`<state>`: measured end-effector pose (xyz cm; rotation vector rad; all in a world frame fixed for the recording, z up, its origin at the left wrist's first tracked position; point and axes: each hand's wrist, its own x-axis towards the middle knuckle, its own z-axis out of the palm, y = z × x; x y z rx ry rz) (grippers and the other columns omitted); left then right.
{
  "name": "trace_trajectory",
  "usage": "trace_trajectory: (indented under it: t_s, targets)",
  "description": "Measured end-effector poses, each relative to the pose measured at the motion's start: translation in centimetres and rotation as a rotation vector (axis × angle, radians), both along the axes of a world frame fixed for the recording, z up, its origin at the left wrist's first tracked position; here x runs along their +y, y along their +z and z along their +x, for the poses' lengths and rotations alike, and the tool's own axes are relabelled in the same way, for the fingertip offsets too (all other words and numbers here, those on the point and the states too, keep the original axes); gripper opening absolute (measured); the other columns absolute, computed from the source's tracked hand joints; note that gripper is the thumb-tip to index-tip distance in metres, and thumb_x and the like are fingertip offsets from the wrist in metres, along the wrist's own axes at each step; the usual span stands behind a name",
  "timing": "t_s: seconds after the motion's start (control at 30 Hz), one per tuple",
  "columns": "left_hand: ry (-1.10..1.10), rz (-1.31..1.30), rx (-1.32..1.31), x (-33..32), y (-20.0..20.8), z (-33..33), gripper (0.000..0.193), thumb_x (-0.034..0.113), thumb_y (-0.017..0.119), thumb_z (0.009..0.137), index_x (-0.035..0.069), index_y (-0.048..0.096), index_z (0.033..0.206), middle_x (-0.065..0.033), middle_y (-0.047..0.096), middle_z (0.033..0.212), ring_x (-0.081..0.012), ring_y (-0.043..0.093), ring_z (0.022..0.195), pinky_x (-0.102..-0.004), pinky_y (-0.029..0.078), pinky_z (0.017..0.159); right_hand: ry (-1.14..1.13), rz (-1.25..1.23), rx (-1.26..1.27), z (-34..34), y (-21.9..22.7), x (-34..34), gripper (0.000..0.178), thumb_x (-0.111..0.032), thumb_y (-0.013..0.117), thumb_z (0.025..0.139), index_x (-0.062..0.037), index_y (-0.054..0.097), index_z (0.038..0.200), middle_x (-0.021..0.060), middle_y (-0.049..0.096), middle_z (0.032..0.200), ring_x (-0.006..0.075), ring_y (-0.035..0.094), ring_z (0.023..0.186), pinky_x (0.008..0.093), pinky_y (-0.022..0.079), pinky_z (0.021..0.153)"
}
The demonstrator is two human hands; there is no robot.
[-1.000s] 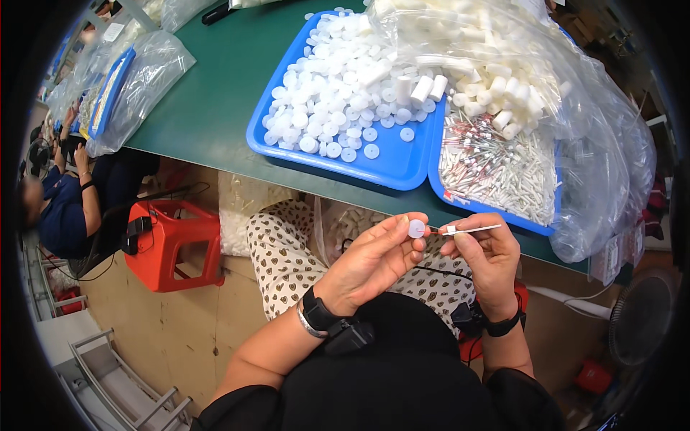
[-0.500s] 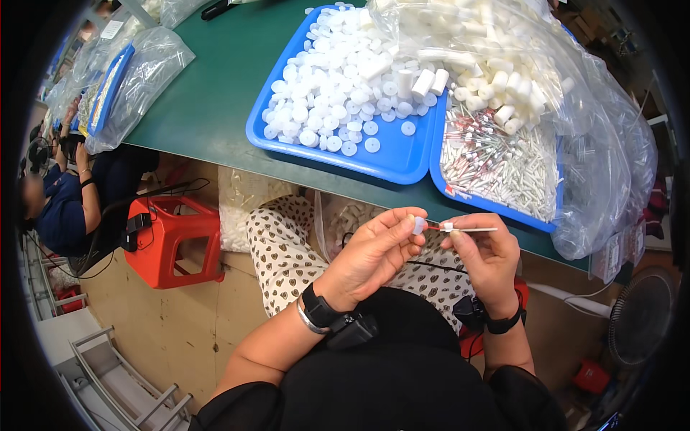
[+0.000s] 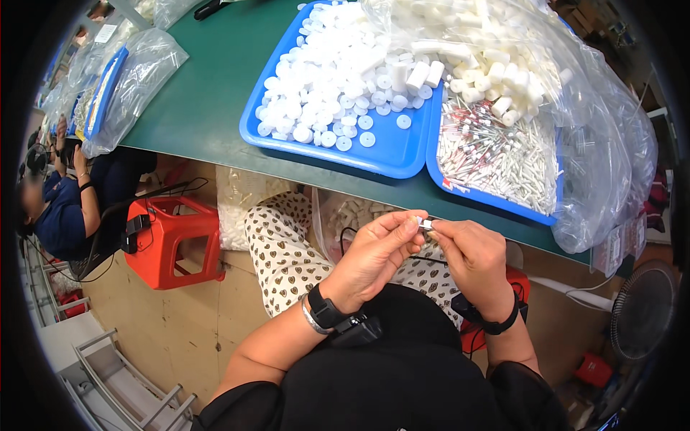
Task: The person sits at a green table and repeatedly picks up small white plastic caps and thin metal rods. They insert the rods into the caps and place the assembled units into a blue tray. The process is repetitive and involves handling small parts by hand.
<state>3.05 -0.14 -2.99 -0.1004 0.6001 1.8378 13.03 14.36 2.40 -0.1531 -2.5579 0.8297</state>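
Both hands' fingers [image 3: 411, 224] — small white piece [image 3: 425, 224]

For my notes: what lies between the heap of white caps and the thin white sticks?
In the head view, only the touching rims of the two blue trays lie between the white caps and thin sticks.

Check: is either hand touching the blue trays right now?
No, both hands meet over the lap, pinching a small white part, short of the blue trays.

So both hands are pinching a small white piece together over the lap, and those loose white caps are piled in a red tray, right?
Not quite: the head view shows the tray under the white caps is blue, not red. The left hand and right hand do pinch a small white piece over the lap.
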Motion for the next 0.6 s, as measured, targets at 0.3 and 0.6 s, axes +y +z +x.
trace_trajectory:
  t_s: [0.3,0.6]
  targets:
    - [-0.036,0.027,-0.209,0.5,-1.0,0.9,0.029,0.022,0.062,0.098,0.002,0.06,0.119,-0.001,0.064,0.098,-0.0088,0.06,0.088,-0.0252,0.052,0.082,0.037,0.154,0.028,0.1,-1.7,-0.1,0.024,0.007,0.067,0.074,0.0012,0.067,0.097,0.0112,0.064,0.075,0.0262,0.063,0.064,0.0365,0.05,0.058]
    - [0.089,-0.128,0.071,0.0,-0.3,-0.1,0.031,0.027,0.056,0.101,0.002,0.059,0.119,-0.0058,0.066,0.101,-0.0139,0.065,0.09,-0.0296,0.054,0.085,-0.242,0.223,-0.033,1.3,1.9,5.3,0.011,-0.004,0.068,0.085,-0.0025,0.069,0.095,0.0126,0.067,0.077,0.0291,0.064,0.066,0.0368,0.05,0.059]
